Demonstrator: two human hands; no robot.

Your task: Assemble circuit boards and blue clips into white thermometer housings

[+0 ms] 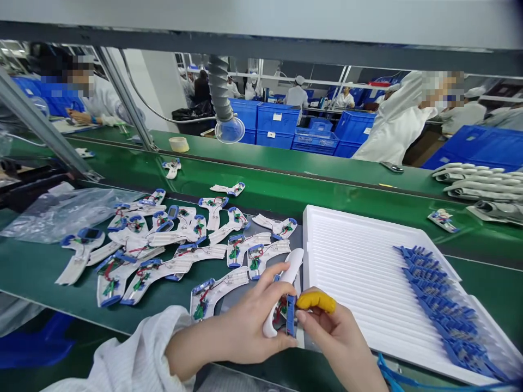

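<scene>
My left hand (pixel 245 324) is wrapped round a white thermometer half-shell (pixel 281 286) with wires and a circuit board inside it, held upright near the table's front edge. My right hand (pixel 327 326), a yellow cot on one finger, pinches a small blue plastic part (pixel 291 314) against the shell's lower end. Several more open half-shells (pixel 171 245) lie spread over the green table to the left.
A white ribbed tray (pixel 355 261) at the right holds a row of blue parts (pixel 441 302). A clear plastic bag (pixel 53 212) lies far left. Beyond runs a green conveyor (pixel 286 185) with finished white housings (pixel 478 182), tape roll (pixel 178 144), blue crates and other workers.
</scene>
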